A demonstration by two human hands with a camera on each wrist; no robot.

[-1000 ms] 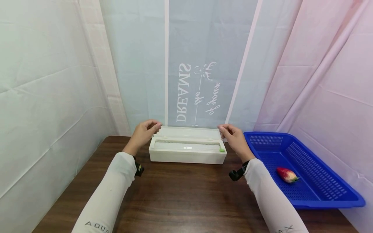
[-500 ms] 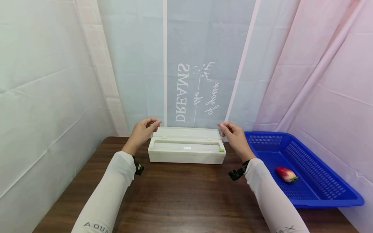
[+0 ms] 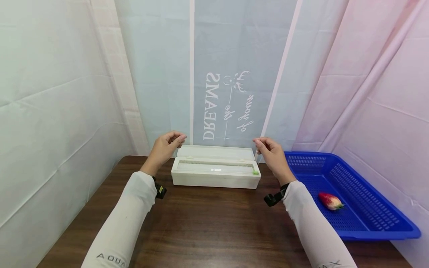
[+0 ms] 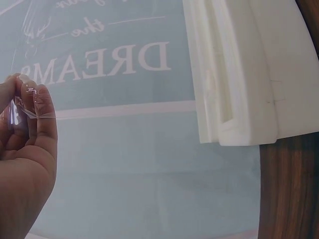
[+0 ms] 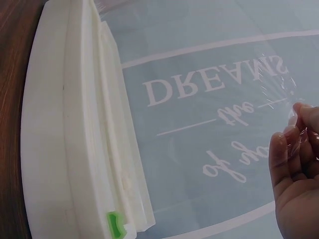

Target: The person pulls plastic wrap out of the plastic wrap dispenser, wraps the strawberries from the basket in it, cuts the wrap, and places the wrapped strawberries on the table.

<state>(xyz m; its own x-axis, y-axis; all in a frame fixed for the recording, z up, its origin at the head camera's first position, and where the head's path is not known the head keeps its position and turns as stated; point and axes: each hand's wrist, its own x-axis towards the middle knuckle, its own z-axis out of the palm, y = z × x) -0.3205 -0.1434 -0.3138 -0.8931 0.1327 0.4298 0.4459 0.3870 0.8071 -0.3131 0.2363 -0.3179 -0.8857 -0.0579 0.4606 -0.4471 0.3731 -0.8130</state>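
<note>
A white cling film dispenser [image 3: 216, 181] stands on the table, its lid [image 3: 216, 153] raised at the back. A green slide cutter [image 3: 255, 172] sits at its right end. Above the left end of the lid, my left hand [image 3: 165, 149] pinches one corner of the clear cling film [image 4: 45, 116] between thumb and fingers. My right hand [image 3: 274, 158] pinches another corner, which shows crinkled in the right wrist view. Between the hands the film is so transparent that its outline is hard to follow. Both hands are off the dispenser.
To the right, a blue plastic basket [image 3: 378, 234] holds a red and pale fruit or vegetable [image 3: 330, 201] with a green tip. The brown wooden table [image 3: 211, 227] ends at a printed curtain [image 3: 161, 74] behind. Pale cloth hangs on both sides.
Both hands have risen a little, and the right hand has shifted slightly to the right. Their pinch on the cling film stays the same. Dispenser and basket have not moved.
</note>
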